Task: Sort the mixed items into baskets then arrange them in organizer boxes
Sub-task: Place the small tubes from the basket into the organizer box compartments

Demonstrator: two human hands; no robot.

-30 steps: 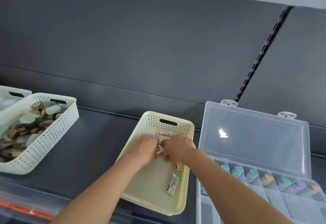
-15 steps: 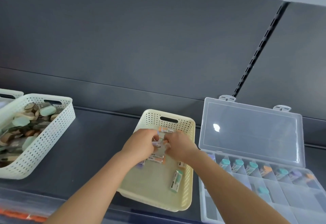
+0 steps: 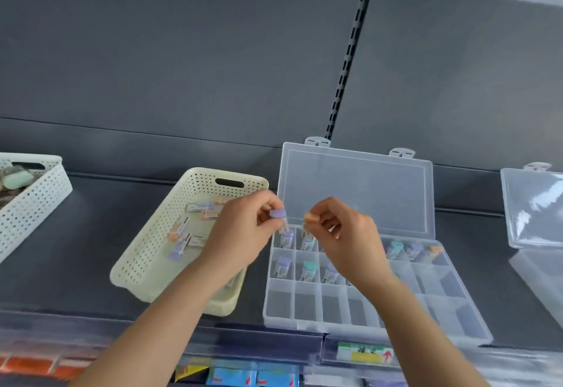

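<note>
The left hand point(image 3: 243, 228) is pinching a small purple-capped vial point(image 3: 279, 217) in its fingers, the right hand point(image 3: 344, 234) an orange-capped vial point(image 3: 310, 219), both over the clear organizer box point(image 3: 359, 316) holding capped vials in its far compartments. More are lying in the cream basket point(image 3: 146, 264).

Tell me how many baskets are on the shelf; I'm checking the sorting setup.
2. A cream basket sits at centre, just left of the open organizer box; a white basket sits at the far left, cut off by the frame edge. More may lie out of view.
</note>
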